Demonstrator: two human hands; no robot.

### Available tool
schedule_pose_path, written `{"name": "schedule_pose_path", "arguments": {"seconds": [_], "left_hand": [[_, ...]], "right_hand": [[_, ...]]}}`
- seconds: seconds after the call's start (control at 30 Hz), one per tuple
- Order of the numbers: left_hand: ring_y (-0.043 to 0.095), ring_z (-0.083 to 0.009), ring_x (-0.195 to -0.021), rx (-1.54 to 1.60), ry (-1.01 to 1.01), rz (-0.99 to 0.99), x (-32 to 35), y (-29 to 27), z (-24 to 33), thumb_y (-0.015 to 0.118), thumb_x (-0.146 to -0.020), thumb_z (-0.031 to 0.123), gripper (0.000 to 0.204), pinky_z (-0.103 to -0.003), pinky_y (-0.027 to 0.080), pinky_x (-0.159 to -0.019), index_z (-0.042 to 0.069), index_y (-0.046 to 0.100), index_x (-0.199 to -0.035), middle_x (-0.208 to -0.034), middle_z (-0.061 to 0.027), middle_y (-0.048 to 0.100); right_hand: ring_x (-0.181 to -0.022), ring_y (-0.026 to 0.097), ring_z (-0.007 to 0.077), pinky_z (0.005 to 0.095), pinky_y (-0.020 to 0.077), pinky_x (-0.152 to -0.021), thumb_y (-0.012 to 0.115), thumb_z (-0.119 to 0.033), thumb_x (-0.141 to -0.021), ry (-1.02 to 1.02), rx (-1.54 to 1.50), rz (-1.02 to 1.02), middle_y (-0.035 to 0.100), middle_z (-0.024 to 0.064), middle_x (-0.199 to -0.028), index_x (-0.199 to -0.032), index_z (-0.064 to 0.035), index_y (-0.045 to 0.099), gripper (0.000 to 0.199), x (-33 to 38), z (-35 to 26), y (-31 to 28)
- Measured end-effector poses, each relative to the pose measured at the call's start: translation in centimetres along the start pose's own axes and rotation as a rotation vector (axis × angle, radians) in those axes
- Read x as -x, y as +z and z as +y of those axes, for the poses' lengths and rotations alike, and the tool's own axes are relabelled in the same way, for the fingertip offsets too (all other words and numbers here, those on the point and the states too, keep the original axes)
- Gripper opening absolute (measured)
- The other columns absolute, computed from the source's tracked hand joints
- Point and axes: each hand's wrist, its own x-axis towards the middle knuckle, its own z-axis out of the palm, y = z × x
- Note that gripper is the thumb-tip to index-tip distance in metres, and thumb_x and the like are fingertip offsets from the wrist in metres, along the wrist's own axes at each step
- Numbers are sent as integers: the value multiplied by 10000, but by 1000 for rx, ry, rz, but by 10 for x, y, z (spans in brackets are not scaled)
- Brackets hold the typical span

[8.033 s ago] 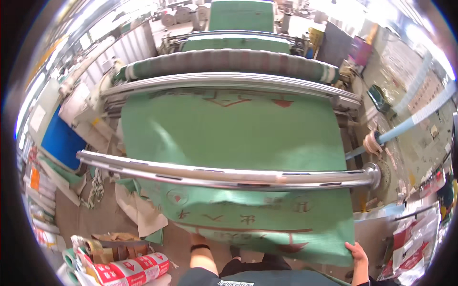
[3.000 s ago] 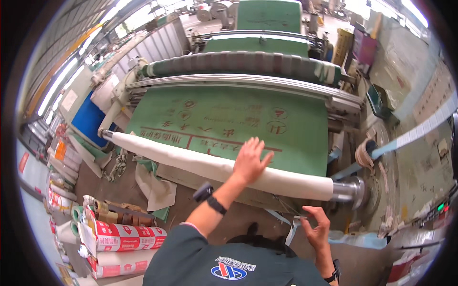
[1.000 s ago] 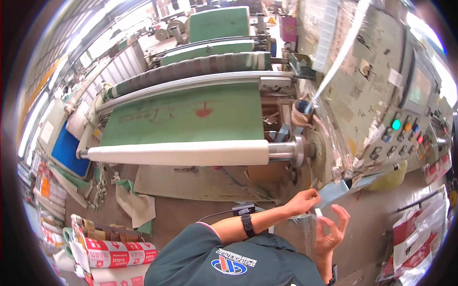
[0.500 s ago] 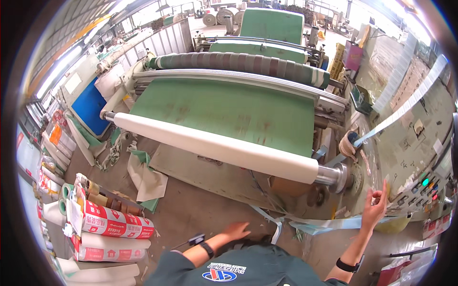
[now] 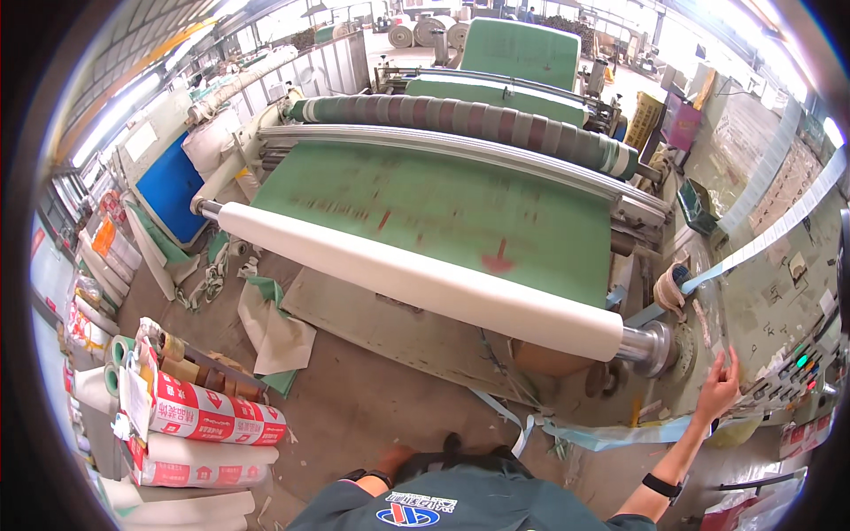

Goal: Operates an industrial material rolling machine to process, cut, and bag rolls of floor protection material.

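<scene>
My right hand point(image 5: 719, 389) is raised beside the control panel point(image 5: 788, 376) of the machine. Its fingers stretch upward, nothing shows in them, and I cannot tell whether they touch the panel. Low against my body is my left hand point(image 5: 394, 458), dim and smeared, its fingers hard to make out. In front of me a wide green sheet point(image 5: 443, 212) with reddish marks runs down to a pale roll point(image 5: 416, 283). That roll sits on a metal shaft point(image 5: 651, 347) at its right end, near my right hand.
Wrapped rolls point(image 5: 217, 411) in red and white are stacked at my left. Green and beige scraps point(image 5: 274, 332) lie on the floor beyond them. A pale blue strip point(image 5: 620, 434) trails across the floor by my right forearm. A striped roller point(image 5: 460, 124) spans the machine behind the sheet.
My left hand has drawn back toward my body. My right hand has shifted right and slightly down along the panel. The marks on the green sheet differ, with a red arrow shape now showing near the roll.
</scene>
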Motion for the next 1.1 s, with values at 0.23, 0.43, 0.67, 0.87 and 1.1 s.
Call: {"name": "schedule_pose_path", "arguments": {"seconds": [0.23, 0.43, 0.67, 0.87, 1.1], "left_hand": [[613, -289, -1016, 664, 36, 171, -55, -16, -2, 516, -869, 242, 249, -381, 510, -804, 110, 685, -996, -1096, -108, 653], [632, -322, -873, 577, 32, 281, -35, -34, -20, 543, -833, 267, 246, -426, 508, -714, 64, 663, -903, -903, -126, 675], [643, -339, -933, 270, -125, 166, -24, 2, -55, 503, -849, 257, 266, -483, 485, -833, 81, 684, -933, -1019, -127, 682], [630, -354, -998, 60, 156, 160, -28, 3, -54, 456, -867, 305, 340, -488, 475, -856, 87, 675, -1008, -1081, -150, 665], [657, -313, -919, 551, -67, 185, -42, -10, -30, 491, -860, 358, 354, -447, 493, -799, 73, 681, -948, -995, -140, 689]], "right_hand": [[-443, 296, 108, 333, 259, -442, 615, -313, -917, 39, 12, 25, 313, 10, -505, -1125, -110, 670, 295, -3, 5, -1], [-456, 309, 91, 321, 271, -450, 616, -337, -913, 57, 10, 6, 329, 4, -509, -1126, -85, 671, 334, -4, -1, 3], [-436, 317, 108, 323, 276, -449, 625, -347, -900, 49, 35, 37, 321, 14, -489, -1079, -113, 687, 301, -7, -8, 3], [-426, 328, 107, 322, 279, -445, 615, -362, -904, 29, 44, 57, 328, 10, -484, -1068, -115, 689, 306, -4, -7, 0], [-429, 344, 110, 322, 288, -453, 610, -374, -902, 59, 25, 39, 344, 3, -481, -1074, -120, 686, 316, -2, -10, -1]]}}
